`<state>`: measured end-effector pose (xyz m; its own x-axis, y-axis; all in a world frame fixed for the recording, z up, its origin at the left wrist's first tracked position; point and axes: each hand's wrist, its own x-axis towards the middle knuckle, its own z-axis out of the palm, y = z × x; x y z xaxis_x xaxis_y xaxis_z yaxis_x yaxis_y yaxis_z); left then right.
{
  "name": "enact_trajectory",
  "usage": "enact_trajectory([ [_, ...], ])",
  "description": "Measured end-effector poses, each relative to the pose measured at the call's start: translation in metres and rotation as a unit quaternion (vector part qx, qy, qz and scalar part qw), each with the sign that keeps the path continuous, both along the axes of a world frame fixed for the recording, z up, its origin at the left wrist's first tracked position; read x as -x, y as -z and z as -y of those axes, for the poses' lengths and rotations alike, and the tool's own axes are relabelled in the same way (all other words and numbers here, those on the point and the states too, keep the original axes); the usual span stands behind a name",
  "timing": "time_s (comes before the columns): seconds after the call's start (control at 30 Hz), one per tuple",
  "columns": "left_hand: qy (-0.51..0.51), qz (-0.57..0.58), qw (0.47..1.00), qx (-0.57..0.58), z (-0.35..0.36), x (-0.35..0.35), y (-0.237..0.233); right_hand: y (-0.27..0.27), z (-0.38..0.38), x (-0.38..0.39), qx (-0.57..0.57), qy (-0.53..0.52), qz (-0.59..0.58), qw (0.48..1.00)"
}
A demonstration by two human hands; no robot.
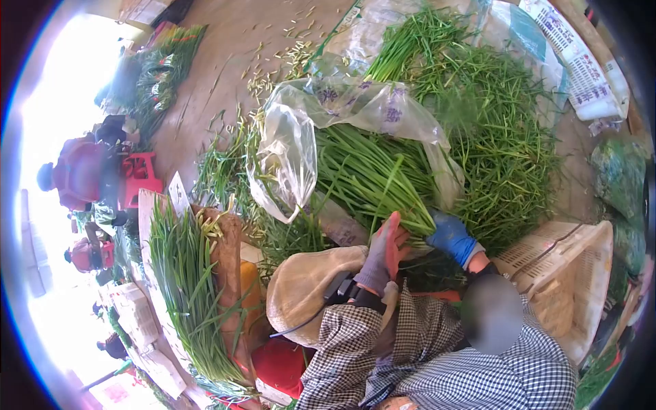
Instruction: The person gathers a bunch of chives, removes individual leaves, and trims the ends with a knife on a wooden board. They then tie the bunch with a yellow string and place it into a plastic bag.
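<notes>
Fingers of the right hand, blue-gloved, clench the cut ends of a bundle of green stalks; the left hand, grey-gloved, lies against the same ends, though whether it closes round them cannot be told.

The bundle rests on a loose heap of like stalks, its far part sheathed in a clear plastic bag. Held at one end only, the stalks would likely fan out and slip if lifted, and the slack bag could snag or drag. Room is tight: a white crate stands just right, a stacked board of stalks left; bare floor opens only beyond.
</notes>
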<state>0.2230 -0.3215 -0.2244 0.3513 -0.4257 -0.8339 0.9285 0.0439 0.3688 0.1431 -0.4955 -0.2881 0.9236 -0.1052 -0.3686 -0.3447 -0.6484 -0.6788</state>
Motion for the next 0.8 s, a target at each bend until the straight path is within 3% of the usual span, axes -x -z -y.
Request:
enact_trajectory([
  [0.1,-0.008,-0.011,1.0,-0.02,0.0,-0.001,0.008,0.021,-0.004,-0.004,-0.039,0.032,0.039,0.998],
  [0.17,-0.015,-0.019,0.999,-0.028,-0.002,-0.003,0.012,0.029,-0.014,-0.004,-0.116,0.052,-0.009,0.992],
  [0.23,-0.026,-0.03,0.999,-0.012,-0.005,-0.005,0.015,0.014,-0.023,-0.007,-0.29,0.153,-0.122,0.937],
  [0.27,-0.039,-0.032,0.998,-0.04,-0.005,-0.003,0.015,0.038,-0.026,0.002,-0.258,0.148,-0.026,0.955],
  [0.4,-0.06,-0.045,0.996,-0.055,-0.009,0.001,0.03,0.047,-0.019,-0.004,-0.201,0.156,0.021,0.967],
  [0.47,-0.036,-0.007,0.999,-0.027,-0.013,0.006,0.05,0.023,-0.003,-0.017,0.027,0.062,0.001,0.998],
  [0.5,-0.039,-0.005,0.999,-0.023,-0.012,0.004,0.052,0.017,0.002,-0.022,0.03,0.059,0.004,0.998],
  [0.57,0.058,-0.006,0.995,-0.081,-0.008,0.001,0.057,0.003,0.012,-0.026,0.051,0.019,0.015,0.998],
  [0.7,0.015,-0.077,0.992,-0.097,-0.011,-0.018,0.049,-0.07,0.039,-0.032,0.07,-0.001,0.034,0.997],
  [0.8,-0.032,-0.124,0.987,-0.099,-0.018,-0.021,0.059,-0.121,0.079,-0.022,0.166,0.053,0.122,0.977],
])
